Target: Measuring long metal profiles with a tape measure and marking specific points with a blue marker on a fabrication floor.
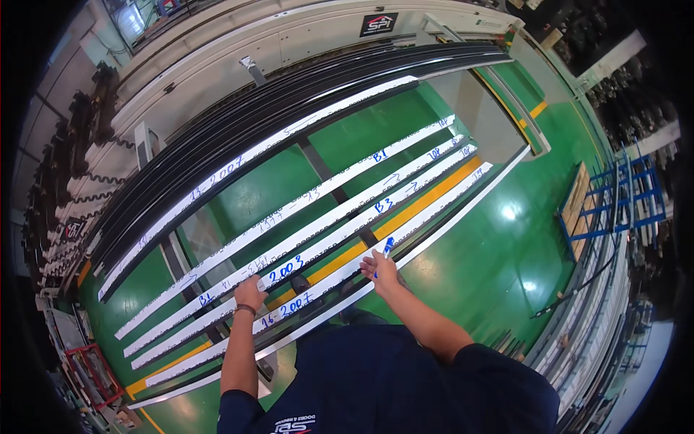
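My right hand (381, 270) is pinching a blue marker (388, 247) mid-frame; my left (250, 293) is resting on a white strip (332, 239) left of center, can't tell if fingers are pinching. Steadying lightly is probably avoiding smudges.

Long white blue-lettered strips (336, 237) lie side by side beneath a tilted blue marker (389, 247).

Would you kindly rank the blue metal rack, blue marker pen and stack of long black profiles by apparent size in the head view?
1. Stack of long black profiles
2. Blue metal rack
3. Blue marker pen
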A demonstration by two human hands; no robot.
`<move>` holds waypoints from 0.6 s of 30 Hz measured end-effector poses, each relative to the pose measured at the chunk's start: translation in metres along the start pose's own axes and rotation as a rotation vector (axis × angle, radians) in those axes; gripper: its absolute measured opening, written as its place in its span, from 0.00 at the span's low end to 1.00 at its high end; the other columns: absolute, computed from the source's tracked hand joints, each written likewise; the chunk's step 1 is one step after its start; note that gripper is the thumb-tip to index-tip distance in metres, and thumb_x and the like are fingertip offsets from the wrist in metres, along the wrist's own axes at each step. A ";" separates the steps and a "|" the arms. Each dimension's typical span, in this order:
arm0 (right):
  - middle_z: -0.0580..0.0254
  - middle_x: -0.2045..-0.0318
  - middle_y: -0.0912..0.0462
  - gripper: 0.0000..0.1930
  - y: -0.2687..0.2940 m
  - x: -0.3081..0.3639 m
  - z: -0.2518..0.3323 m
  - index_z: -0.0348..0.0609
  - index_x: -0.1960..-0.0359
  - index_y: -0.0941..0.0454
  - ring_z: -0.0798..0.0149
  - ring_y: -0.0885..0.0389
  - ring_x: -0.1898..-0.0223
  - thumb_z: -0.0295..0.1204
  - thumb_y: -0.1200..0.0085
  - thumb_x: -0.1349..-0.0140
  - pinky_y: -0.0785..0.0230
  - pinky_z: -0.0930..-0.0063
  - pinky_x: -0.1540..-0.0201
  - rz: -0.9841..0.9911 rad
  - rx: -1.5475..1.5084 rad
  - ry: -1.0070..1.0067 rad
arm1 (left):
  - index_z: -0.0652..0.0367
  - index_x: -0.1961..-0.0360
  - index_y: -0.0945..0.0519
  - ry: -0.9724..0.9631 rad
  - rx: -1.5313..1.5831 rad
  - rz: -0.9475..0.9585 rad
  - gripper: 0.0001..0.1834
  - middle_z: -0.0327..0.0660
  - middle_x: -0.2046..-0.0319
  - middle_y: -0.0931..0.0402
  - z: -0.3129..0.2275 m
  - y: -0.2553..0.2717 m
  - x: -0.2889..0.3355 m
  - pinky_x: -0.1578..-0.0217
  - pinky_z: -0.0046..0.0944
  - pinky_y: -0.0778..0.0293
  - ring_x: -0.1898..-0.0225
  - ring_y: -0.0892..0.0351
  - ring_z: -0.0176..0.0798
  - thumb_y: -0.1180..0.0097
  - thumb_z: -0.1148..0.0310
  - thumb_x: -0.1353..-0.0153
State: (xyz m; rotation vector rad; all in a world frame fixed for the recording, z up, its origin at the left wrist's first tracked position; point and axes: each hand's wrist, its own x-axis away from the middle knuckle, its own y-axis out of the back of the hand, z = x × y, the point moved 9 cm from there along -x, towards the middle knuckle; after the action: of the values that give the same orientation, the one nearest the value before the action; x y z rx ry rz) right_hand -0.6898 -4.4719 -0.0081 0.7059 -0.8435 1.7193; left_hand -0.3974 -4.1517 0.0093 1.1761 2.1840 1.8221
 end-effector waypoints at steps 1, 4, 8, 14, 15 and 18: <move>0.53 0.61 0.17 0.17 0.011 -0.001 0.001 0.44 0.49 0.32 0.58 0.15 0.62 0.39 0.44 0.31 0.21 0.64 0.63 -0.002 -0.010 0.007 | 0.51 0.53 0.19 -0.016 -0.010 0.023 0.25 0.47 0.57 0.16 0.002 0.000 0.003 0.49 0.55 0.24 0.51 0.19 0.56 0.28 0.64 0.54; 0.54 0.65 0.16 0.13 0.042 -0.003 0.005 0.45 0.54 0.28 0.57 0.15 0.63 0.39 0.44 0.31 0.22 0.63 0.64 0.018 -0.029 0.018 | 0.51 0.49 0.20 0.006 0.017 0.042 0.24 0.48 0.52 0.18 0.007 -0.003 0.005 0.47 0.55 0.26 0.47 0.21 0.55 0.33 0.65 0.51; 0.55 0.64 0.16 0.14 0.080 0.004 0.016 0.45 0.55 0.29 0.56 0.15 0.63 0.40 0.44 0.31 0.22 0.63 0.62 -0.047 -0.019 0.019 | 0.47 0.46 0.21 0.005 0.005 0.015 0.27 0.48 0.50 0.18 0.009 -0.004 0.001 0.45 0.55 0.28 0.44 0.22 0.54 0.34 0.63 0.51; 0.57 0.66 0.16 0.14 0.102 -0.001 0.018 0.47 0.60 0.32 0.57 0.15 0.64 0.41 0.43 0.31 0.22 0.62 0.61 -0.082 0.037 0.005 | 0.49 0.47 0.19 0.058 -0.010 -0.070 0.31 0.47 0.53 0.16 0.007 -0.005 0.005 0.47 0.55 0.28 0.48 0.20 0.55 0.28 0.52 0.52; 0.57 0.66 0.16 0.14 0.107 -0.006 0.014 0.48 0.60 0.32 0.57 0.15 0.65 0.42 0.43 0.31 0.22 0.62 0.61 -0.078 0.051 -0.016 | 0.49 0.47 0.19 0.075 -0.004 -0.094 0.32 0.47 0.53 0.16 0.003 -0.003 0.007 0.47 0.55 0.30 0.48 0.20 0.54 0.27 0.48 0.53; 0.58 0.67 0.17 0.15 0.124 -0.024 0.003 0.49 0.59 0.32 0.57 0.15 0.66 0.44 0.43 0.31 0.23 0.63 0.64 -0.049 0.083 -0.064 | 0.49 0.49 0.18 0.137 -0.022 -0.147 0.35 0.45 0.53 0.17 -0.004 -0.004 0.009 0.43 0.54 0.37 0.47 0.23 0.53 0.28 0.41 0.55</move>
State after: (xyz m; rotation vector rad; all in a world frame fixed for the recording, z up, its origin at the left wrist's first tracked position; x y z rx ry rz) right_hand -0.8022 -4.5130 -0.0495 0.8349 -0.7964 1.7031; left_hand -0.4074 -4.1497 0.0108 0.8846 2.2474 1.9115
